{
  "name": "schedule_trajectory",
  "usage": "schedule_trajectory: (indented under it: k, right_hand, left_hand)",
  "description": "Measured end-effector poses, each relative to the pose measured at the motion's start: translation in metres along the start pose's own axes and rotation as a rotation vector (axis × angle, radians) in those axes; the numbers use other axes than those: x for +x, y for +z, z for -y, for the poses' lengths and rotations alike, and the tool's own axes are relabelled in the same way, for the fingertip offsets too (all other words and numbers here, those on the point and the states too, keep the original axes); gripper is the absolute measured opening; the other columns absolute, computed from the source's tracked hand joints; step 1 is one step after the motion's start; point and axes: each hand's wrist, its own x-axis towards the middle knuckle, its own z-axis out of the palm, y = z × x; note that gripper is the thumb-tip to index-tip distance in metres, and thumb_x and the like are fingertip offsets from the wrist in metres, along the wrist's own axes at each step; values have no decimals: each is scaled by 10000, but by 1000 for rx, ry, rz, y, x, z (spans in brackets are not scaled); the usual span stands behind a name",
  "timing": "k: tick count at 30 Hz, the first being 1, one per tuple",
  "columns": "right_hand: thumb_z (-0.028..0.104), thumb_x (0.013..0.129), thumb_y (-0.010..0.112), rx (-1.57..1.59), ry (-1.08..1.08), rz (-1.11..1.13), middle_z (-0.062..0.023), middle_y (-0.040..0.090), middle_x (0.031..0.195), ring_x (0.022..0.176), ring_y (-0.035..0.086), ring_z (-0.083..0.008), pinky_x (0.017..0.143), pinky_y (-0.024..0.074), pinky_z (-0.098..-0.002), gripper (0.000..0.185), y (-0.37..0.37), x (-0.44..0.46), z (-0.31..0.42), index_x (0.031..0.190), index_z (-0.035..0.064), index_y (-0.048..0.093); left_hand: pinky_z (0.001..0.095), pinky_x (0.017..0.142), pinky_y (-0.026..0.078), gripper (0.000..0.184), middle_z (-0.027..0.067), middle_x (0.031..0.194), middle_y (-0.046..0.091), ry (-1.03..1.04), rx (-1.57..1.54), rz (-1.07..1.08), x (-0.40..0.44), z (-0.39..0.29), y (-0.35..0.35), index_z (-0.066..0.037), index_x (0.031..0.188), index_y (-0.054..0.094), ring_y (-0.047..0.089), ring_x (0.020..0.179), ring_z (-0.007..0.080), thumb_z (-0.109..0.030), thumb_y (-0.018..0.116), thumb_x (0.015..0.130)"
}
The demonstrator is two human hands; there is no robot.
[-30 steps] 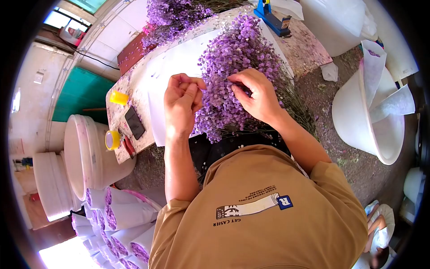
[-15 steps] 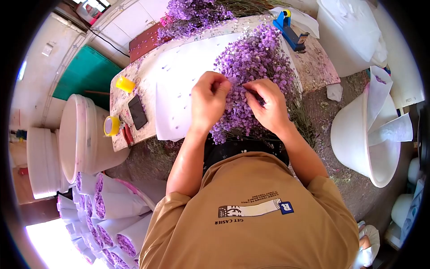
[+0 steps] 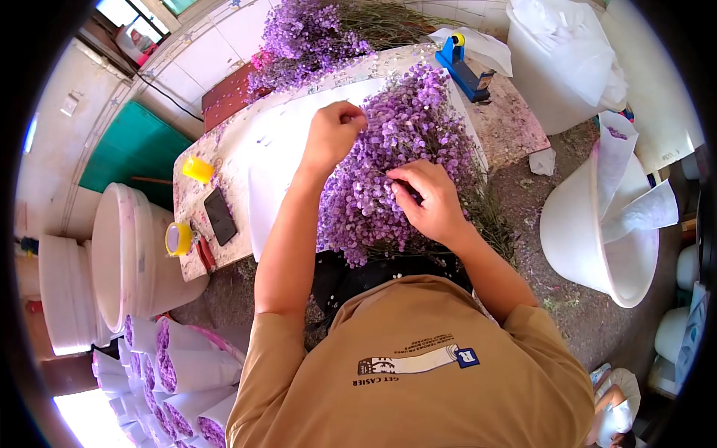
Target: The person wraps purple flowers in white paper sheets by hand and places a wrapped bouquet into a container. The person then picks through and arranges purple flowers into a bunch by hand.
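Note:
A large bunch of small purple flowers [image 3: 403, 142] lies on white paper [image 3: 280, 157] on the worktable, its green stems pointing right and toward my body. My left hand [image 3: 334, 134] is at the bunch's upper left edge, fingers curled and pinched together; whatever they hold is too small to make out. Over the middle of the flowers is my right hand [image 3: 427, 198], thumb and forefinger close to the blossoms with a small gap between their tips and nothing visible in it.
On the table are a phone [image 3: 220, 216], yellow tape rolls [image 3: 178, 239], red pliers [image 3: 205, 252], a blue tape dispenser [image 3: 464, 71] and more purple flowers [image 3: 302, 37]. White tubs [image 3: 590, 224] flank it. Wrapped bouquets [image 3: 187, 366] stand lower left; another person [image 3: 616, 403] is lower right.
My left hand has moved up and away from my right hand, to the bunch's upper left edge. My right hand stays over the flowers. The camera view has shifted slightly.

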Motion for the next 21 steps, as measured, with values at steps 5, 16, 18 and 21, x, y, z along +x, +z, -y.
schedule_trajectory:
  k: [5, 16, 18, 21]
  right_hand:
    - [69, 867, 695, 34, -2, -1, -105, 692, 914, 851, 653, -308, 758, 468, -410, 139, 3, -1, -3, 1004, 47, 700]
    - [44, 855, 712, 3, 11, 46, -109, 703, 886, 793, 670, -292, 715, 497, -389, 147, -8, 4, 19, 1002, 36, 703]
    - [45, 861, 715, 117, 81, 150, -128, 713, 858, 724, 687, -291, 640, 528, -369, 137, -12, 4, 28, 995, 20, 709]
    - [47, 869, 716, 127, 59, 184, -142, 726, 863, 689, 706, -287, 592, 541, -346, 128, -12, 3, 37, 990, 7, 712]
  left_hand:
    - [239, 466, 258, 117, 46, 761, 530, -244, -954, -138, -26, -7, -29, -41, 949, 564, 374, 571, 106, -147, 533, 986]
    - [224, 519, 294, 262, -47, 784, 536, -292, -226, 58, -77, 10, -45, -18, 1103, 709, 408, 611, 41, -227, 693, 946]
    - [247, 599, 371, 249, -36, 786, 558, -116, -64, 30, -73, 14, -41, -15, 1077, 739, 474, 670, 60, -219, 713, 936]
    - [335, 670, 460, 244, 81, 814, 639, 81, 178, 51, -65, -2, -34, -25, 1009, 761, 572, 721, 182, -222, 751, 864]
